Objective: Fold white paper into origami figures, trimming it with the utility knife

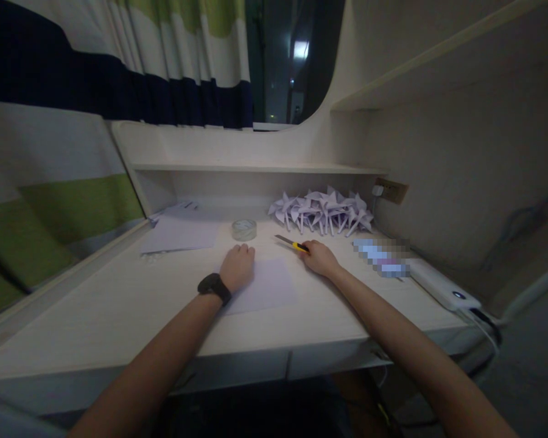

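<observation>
Nearest the front edge of the worktop, both forearms reach in over it. The left hand, with a dark watch at the wrist, lies on the near left part of a pale sheet of paper. Its fingers are curled together, knuckles up, pressing the sheet flat so it cannot slide. The sheet sits about midway along the worktop, a little back from the front edge.

At the sheet's far right corner the right hand has its fingers closed around the yellow handle of a utility knife. The blade points left and away and lies low over the worktop just beyond the sheet's far edge, a grip that suits drawing the blade along the paper.

Further back, a roll of clear tape stands behind the left hand, close enough to reach. Loose sheets lie toward the back left. A heap of folded paper pinwheels is piled against the back wall at the right, out of the working area. A white power strip lies along the right edge, near a wall socket.
</observation>
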{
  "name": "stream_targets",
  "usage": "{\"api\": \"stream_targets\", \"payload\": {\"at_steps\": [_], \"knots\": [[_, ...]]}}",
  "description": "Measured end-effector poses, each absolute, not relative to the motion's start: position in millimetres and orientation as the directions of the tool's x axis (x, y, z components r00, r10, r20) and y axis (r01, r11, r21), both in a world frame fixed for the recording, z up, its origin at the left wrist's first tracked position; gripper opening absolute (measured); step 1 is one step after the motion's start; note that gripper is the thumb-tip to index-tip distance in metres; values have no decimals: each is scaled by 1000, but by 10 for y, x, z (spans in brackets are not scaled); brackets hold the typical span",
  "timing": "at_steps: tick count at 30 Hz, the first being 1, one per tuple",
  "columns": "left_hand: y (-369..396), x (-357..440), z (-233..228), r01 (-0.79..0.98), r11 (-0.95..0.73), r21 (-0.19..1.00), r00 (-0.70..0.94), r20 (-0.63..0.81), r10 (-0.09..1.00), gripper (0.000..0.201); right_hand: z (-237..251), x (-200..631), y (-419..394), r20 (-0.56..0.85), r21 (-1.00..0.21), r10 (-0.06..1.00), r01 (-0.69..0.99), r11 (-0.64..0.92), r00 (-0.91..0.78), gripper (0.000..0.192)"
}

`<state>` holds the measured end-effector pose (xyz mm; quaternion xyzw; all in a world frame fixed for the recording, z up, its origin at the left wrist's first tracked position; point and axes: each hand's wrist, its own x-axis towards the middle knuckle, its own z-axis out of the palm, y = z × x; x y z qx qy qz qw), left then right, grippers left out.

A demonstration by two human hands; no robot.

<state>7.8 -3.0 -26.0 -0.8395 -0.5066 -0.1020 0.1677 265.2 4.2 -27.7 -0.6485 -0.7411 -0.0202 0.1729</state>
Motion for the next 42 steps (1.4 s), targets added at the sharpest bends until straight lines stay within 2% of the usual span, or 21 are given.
{"api": "stream_targets", "payload": {"at_steps": [9, 25, 32, 38, 42], "knots": [[-87, 112, -196, 900, -405, -162, 436, 292, 851, 22, -290, 2675, 72, 278, -189, 953, 966, 174, -117, 36], [-104, 122, -164, 871, -444, -210, 491, 335, 804, 22, -302, 2685, 84, 290, -176, 948, 966, 188, -131, 36], [-109, 104, -141, 911, -389, -138, 412, 349, 842, 24, -284, 2678, 65, 292, -169, 946, 966, 193, -138, 36], [-60, 20, -87, 950, -304, -77, 312, 318, 895, 24, -255, 2704, 51, 309, -142, 917, 941, 307, -252, 36], [-34, -32, -92, 951, -305, -43, 300, 354, 886, 24, -257, 2741, 59, 315, -196, 881, 884, 424, -353, 35]]}}
